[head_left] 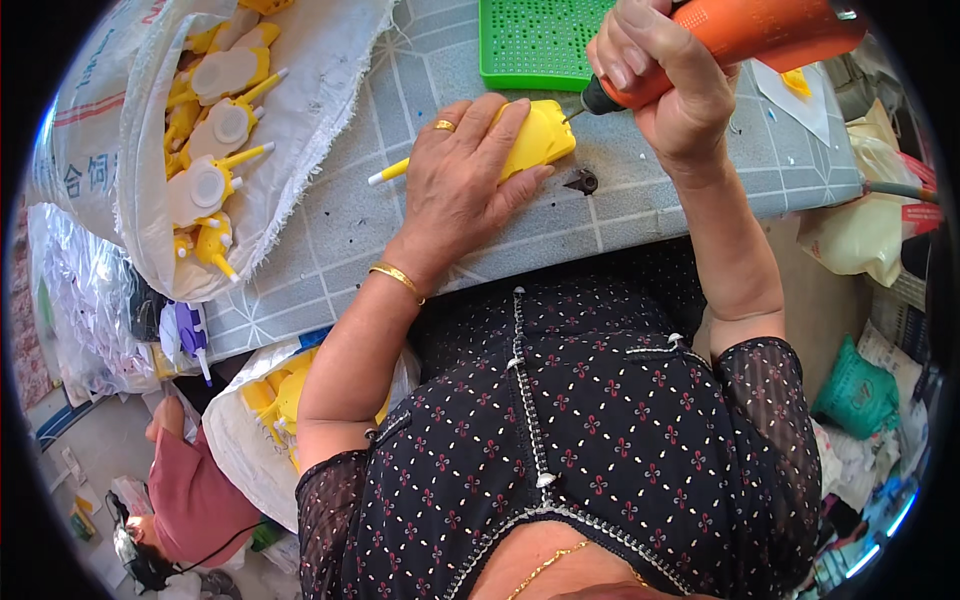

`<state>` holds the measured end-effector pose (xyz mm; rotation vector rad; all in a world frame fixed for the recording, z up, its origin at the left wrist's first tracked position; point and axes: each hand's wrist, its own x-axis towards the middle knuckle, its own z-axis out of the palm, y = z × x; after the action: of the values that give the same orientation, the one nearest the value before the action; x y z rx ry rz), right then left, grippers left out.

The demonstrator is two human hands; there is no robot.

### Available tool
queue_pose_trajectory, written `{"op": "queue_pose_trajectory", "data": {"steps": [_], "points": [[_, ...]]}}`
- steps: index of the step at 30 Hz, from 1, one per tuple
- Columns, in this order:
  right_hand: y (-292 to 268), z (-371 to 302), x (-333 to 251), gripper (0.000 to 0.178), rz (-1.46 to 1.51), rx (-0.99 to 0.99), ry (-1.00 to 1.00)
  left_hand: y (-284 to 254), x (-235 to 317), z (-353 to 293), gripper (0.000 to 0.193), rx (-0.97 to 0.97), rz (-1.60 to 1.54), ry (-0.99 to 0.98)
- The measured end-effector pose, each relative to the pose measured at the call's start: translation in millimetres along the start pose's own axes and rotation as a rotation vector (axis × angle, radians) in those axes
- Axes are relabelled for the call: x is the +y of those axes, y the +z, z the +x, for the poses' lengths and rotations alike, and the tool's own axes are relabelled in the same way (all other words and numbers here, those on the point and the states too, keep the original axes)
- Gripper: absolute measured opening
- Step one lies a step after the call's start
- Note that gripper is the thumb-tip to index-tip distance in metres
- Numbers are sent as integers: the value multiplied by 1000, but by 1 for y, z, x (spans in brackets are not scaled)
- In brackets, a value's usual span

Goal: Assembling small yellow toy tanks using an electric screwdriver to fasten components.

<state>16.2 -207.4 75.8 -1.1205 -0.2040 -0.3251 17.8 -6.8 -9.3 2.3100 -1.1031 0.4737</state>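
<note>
My left hand (pixel 462 165) lies over a yellow plastic casing (pixel 545 135) and grips it against the table, thumb on the near side and fingers across the top. A white-tipped yellow stem (pixel 390 172) sticks out from beneath the hand on the left. My right hand (pixel 685 100) is wrapped round an orange power screwdriver (pixel 750 45) with a black nose. Its thin bit reaches down to the casing's right end; whether a screw sits there is too small to tell. Just below that end lies a small dark pointed part (pixel 583 181).
A white woven sack (pixel 310 120) of yellow pieces (pixel 215 130) lies open on the table's left. At the back stands a green perforated tray (pixel 535 80). Another bag (pixel 235 420) with yellow parts hangs below the table edge. A person in a pink top (pixel 195 490) is at lower left.
</note>
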Motion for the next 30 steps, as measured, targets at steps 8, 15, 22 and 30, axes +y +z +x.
{"op": "queue_pose_trajectory", "data": {"steps": [8, 15, 22, 30], "points": [[-11, 30, 34, 20, 144, -298, -160, 2, 0, 4, 61, -2, 2, 17], [8, 13, -4, 16, -197, -228, 86, 0, 3, 3, 62, -12, 81, 13], [10, 1, -14, 37, -68, -40, 107, -4, 4, -3, 64, 0, 127, -17], [-5, 7, -36, 17, 231, -232, -105, -99, 43, 9, 55, -70, 395, 97]]}}
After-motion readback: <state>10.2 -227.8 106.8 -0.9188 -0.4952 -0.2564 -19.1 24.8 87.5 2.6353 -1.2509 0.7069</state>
